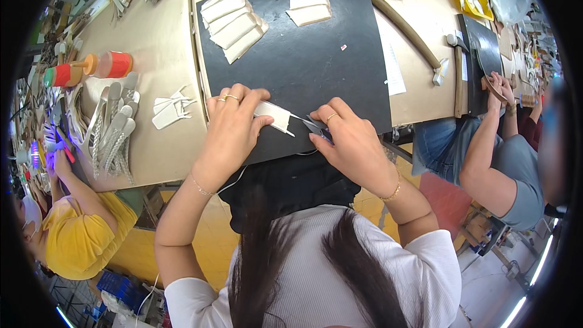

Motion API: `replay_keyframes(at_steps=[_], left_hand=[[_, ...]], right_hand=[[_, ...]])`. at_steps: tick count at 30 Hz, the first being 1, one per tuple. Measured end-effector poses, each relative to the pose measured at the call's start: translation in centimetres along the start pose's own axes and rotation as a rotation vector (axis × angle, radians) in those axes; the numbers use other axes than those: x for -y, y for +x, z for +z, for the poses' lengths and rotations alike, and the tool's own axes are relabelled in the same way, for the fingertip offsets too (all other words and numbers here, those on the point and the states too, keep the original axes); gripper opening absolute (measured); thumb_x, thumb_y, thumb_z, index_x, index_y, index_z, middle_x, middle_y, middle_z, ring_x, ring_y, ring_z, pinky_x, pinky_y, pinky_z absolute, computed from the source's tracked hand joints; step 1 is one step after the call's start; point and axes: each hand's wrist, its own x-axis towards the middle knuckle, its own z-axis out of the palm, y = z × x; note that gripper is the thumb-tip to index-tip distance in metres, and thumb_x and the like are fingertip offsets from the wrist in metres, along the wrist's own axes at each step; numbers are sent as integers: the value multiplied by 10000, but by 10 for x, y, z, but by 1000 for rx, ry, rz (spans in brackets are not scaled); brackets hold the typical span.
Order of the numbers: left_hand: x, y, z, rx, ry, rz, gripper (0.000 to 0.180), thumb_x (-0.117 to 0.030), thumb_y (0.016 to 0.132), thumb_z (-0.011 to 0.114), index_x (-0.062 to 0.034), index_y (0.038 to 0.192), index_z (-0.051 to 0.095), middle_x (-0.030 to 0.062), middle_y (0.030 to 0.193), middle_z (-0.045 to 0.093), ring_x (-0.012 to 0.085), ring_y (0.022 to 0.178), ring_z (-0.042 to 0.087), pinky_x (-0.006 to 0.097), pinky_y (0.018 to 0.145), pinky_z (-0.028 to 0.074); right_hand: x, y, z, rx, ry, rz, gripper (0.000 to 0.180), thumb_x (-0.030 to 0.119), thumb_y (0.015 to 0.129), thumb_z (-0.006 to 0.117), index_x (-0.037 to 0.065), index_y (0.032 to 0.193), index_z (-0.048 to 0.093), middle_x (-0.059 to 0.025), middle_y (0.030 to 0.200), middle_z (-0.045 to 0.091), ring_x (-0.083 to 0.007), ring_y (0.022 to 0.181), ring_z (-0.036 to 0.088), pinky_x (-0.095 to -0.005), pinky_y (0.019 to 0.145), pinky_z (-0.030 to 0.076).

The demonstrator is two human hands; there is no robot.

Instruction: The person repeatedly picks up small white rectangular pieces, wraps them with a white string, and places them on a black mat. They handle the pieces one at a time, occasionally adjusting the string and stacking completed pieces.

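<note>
My left hand pinches a small cream-coloured flat piece, probably leather, close to the near edge of a black mat. Thin strips stick out from the piece's right end. In my right hand is a pair of small dark scissors, their blades at one of those strips; the handles are mostly hidden by my fingers. Farther up the mat lie a fanned stack of similar cream pieces on the left and a smaller group of them on the right.
A long-handled hammer lies right of the mat. On the left are red-labelled containers, braided straps and white pieces with strips. Co-workers sit on both sides, one in a yellow top, another's hands at the right.
</note>
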Motion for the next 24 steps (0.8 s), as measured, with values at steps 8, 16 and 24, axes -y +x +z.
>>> replay_keyframes(at_steps=[8,16,24], left_hand=[[8,7,-3,0,-23,27,334,-228,810,834,-97,1080,688,56,1039,558,268,1026,529,404,931,368],[16,4,-2,52,-10,71,318,-241,822,826,-106,1069,678,57,1065,550,269,1056,516,405,946,362],[17,-2,0,8,-38,97,312,-245,840,810,-110,1092,685,71,1094,540,274,1083,513,418,977,365]], right_hand=[[7,14,0,-2,-143,-41,219,131,878,750,49,1073,691,-76,1032,608,-329,773,691,-429,694,555],[11,23,6,-33,-224,-85,205,105,872,722,32,1060,690,-96,1020,584,-304,754,702,-414,659,566],[13,18,10,-30,-233,-38,248,133,888,736,40,1117,719,-79,1051,607,-310,776,709,-411,699,573]])
